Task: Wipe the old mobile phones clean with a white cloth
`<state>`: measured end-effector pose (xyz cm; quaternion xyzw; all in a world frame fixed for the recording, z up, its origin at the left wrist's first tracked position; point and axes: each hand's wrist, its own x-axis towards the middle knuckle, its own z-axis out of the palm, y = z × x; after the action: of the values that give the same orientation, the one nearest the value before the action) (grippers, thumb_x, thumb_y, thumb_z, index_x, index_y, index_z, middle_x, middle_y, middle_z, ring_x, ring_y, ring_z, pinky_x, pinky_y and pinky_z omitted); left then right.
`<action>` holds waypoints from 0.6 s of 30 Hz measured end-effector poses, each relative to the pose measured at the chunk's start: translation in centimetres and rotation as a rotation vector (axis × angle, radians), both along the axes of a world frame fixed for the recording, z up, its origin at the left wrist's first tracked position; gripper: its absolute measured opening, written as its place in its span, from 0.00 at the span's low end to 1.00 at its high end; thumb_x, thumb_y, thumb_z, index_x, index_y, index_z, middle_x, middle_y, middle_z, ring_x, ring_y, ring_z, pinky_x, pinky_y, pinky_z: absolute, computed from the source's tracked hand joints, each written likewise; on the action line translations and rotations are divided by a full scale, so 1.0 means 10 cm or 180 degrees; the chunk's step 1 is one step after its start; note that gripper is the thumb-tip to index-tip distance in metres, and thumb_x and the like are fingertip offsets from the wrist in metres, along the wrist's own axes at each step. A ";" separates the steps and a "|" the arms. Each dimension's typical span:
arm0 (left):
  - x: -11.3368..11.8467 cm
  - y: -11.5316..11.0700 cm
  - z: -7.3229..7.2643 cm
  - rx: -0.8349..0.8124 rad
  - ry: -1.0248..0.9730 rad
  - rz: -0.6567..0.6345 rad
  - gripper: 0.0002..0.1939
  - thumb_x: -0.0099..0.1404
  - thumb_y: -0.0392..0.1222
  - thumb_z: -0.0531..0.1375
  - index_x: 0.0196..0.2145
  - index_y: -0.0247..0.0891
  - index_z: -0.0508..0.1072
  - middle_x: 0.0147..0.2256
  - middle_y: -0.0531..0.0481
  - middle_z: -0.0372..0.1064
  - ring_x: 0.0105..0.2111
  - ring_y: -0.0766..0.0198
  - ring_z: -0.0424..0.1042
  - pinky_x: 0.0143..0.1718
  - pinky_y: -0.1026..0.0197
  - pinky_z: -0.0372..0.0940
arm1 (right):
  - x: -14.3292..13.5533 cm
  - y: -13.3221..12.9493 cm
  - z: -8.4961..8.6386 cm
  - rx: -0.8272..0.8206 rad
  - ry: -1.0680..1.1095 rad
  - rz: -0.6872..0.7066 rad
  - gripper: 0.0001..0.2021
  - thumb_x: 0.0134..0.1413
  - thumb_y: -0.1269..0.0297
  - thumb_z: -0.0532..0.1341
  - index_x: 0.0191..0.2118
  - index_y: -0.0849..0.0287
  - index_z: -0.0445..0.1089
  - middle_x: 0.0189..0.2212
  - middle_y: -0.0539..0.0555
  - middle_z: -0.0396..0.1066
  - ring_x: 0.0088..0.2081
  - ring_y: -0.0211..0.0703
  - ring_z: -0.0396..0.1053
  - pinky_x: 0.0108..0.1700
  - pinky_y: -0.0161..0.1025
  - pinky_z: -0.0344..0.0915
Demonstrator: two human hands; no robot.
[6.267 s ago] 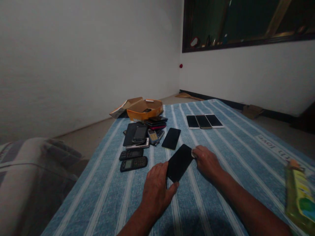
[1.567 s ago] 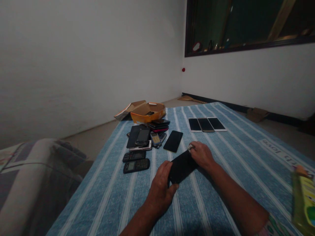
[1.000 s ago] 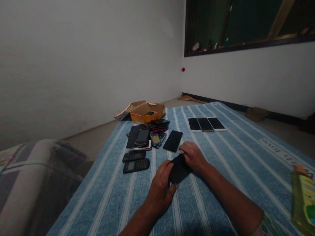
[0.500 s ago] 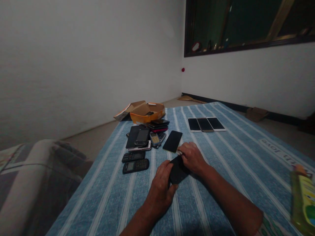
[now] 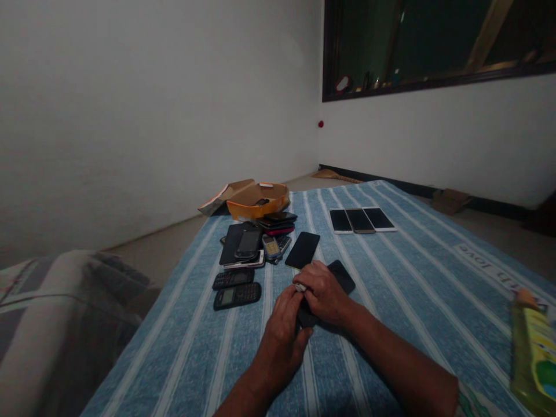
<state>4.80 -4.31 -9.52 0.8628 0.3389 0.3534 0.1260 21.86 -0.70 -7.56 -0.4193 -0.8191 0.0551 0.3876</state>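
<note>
A black smartphone lies slanted on the striped cloth, partly covered by my hands. My left hand grips its near left edge, thumb along the lower side and fingers over the upper side. Across its middle lies my right hand, fingers bunched and pressed on the phone. A small whitish wad shows at these fingertips, perhaps tissue or cloth; its kind is too small to make out. Just beyond my hands rests another dark smartphone, flat on the cloth.
Left of my hands are two keypad phones and a pile of phones. An open orange box stands behind them. Three white-or-gold-edged smartphones lie side by side farther back. A yellow-green bottle is at the right edge.
My right hand has slid from the phone's far end toward my left hand, with the whitish wad, uncovering the far right corner. My left hand keeps its grip.
</note>
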 end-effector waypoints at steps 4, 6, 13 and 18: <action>-0.01 0.00 0.00 -0.0012 -0.0001 -0.0033 0.33 0.59 0.29 0.56 0.62 0.38 0.56 0.60 0.35 0.60 0.61 0.47 0.61 0.58 0.41 0.63 | 0.01 -0.01 0.02 -0.0210 -0.0164 -0.0086 0.16 0.47 0.80 0.54 0.38 0.58 0.71 0.34 0.53 0.72 0.39 0.44 0.67 0.56 0.49 0.51; 0.00 0.00 0.00 -0.0038 0.0018 -0.0005 0.33 0.59 0.29 0.56 0.61 0.39 0.56 0.60 0.35 0.60 0.60 0.47 0.61 0.58 0.41 0.63 | 0.06 0.01 0.04 -0.0325 -0.0264 -0.0209 0.16 0.47 0.80 0.54 0.38 0.57 0.72 0.35 0.53 0.72 0.41 0.45 0.68 0.57 0.50 0.50; 0.00 -0.01 -0.01 -0.0004 0.0089 0.0046 0.32 0.57 0.27 0.55 0.59 0.37 0.57 0.59 0.32 0.60 0.60 0.45 0.62 0.56 0.41 0.65 | 0.33 0.12 0.05 -0.0481 -0.0226 -0.0654 0.13 0.49 0.78 0.54 0.35 0.57 0.73 0.33 0.52 0.72 0.39 0.44 0.68 0.57 0.51 0.49; -0.02 0.01 -0.09 0.0025 0.0078 0.0117 0.32 0.58 0.29 0.56 0.60 0.39 0.56 0.60 0.33 0.59 0.60 0.44 0.62 0.55 0.39 0.65 | 0.46 0.20 0.02 -0.0505 -0.0054 -0.0888 0.13 0.47 0.78 0.54 0.33 0.57 0.73 0.31 0.53 0.72 0.37 0.44 0.68 0.49 0.43 0.57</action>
<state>4.57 -4.26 -10.42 0.8612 0.3548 0.3464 0.1120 26.44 1.32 -7.38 -0.5587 -0.7493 0.0617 0.3502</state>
